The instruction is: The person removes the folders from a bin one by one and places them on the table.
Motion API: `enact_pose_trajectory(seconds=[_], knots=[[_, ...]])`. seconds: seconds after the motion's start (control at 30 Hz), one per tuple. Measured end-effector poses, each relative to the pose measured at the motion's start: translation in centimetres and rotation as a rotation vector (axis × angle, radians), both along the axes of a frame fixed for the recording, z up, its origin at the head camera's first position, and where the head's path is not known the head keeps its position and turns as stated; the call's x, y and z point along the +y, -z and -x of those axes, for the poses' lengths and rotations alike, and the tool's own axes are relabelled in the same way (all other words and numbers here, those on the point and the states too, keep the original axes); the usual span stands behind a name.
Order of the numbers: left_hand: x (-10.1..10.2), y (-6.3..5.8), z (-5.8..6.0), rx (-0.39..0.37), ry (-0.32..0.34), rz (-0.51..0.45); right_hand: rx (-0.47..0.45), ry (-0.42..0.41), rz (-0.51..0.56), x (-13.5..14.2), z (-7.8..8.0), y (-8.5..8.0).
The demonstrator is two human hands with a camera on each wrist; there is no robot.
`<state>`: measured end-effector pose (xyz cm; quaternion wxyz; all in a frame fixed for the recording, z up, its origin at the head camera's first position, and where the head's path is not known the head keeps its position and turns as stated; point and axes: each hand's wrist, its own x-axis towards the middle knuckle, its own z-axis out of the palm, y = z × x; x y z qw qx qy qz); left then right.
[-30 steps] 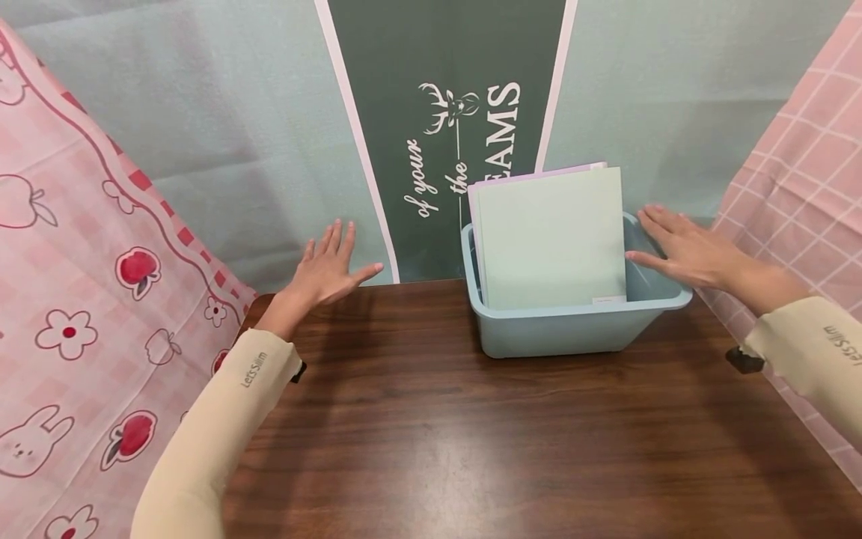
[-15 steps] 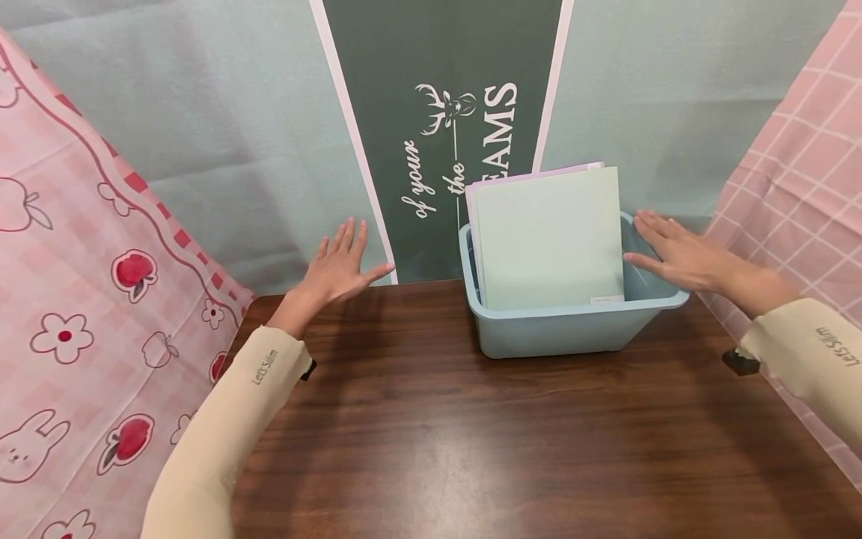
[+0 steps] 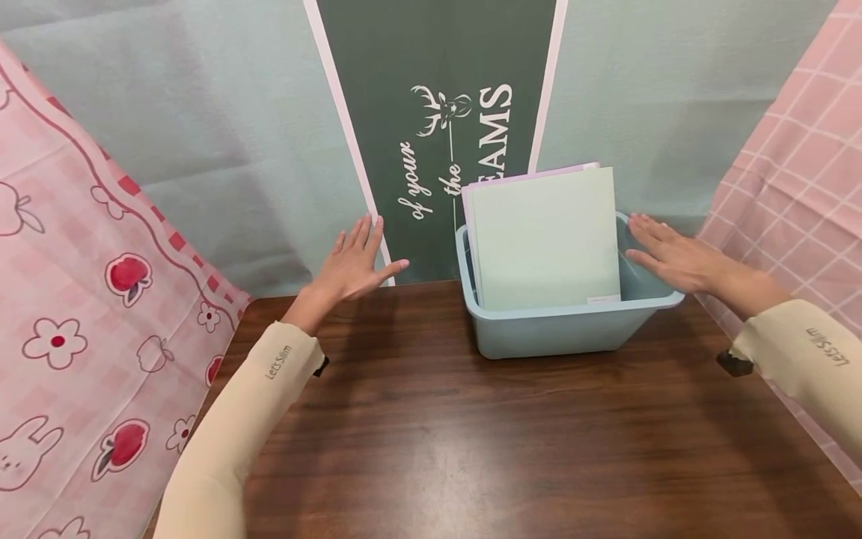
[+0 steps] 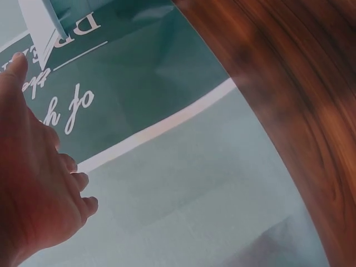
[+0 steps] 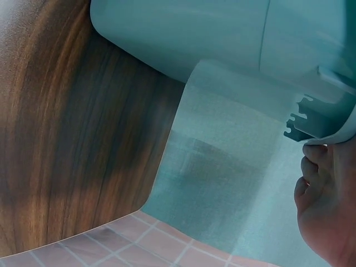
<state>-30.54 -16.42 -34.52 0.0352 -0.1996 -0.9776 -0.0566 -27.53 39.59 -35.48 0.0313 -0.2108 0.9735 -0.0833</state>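
Note:
A light blue plastic bin [image 3: 548, 333] stands on the table against the back cloth. Leaning upright inside it is a pale green folder-like sheet [image 3: 545, 239] with a small white label at its lower right, and a purple one [image 3: 528, 177] shows behind. My left hand [image 3: 353, 262] hovers left of the bin, fingers spread and straight, holding nothing. Over the bin's right end is my right hand [image 3: 676, 254], fingers extended. In the right wrist view that hand [image 5: 328, 206] has its fingers right at the bin's rim [image 5: 342, 130].
Dark brown wooden table [image 3: 431, 442] lies in front. A grey-green cloth [image 3: 222, 135] with a dark printed stripe hangs at the back. Pink cloths flank the table: a fruit-and-bunny print [image 3: 87, 299] on the left, a checked one [image 3: 801, 187] on the right.
My left hand has moved right, closer to the bin. My right hand stays by the bin's right end; the bin and sheets keep their place, while the view shifts slightly.

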Motion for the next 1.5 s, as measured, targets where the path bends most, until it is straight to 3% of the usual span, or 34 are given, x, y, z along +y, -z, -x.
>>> enact_pose_trajectory(seconds=[0.43,1.1,1.5], knots=[[2.7,0.2,0.6,0.06,0.048,-0.06,-0.001,0.011,0.004,0.0,-0.1,0.3],[6.3,0.4,1.1,0.076,0.109,-0.107,0.007,0.011,-0.021,-0.2,-0.2,0.0],[8.3,0.2,1.6,0.042,0.164,-0.198,0.009,0.02,-0.027,-0.1,-0.2,0.1]])
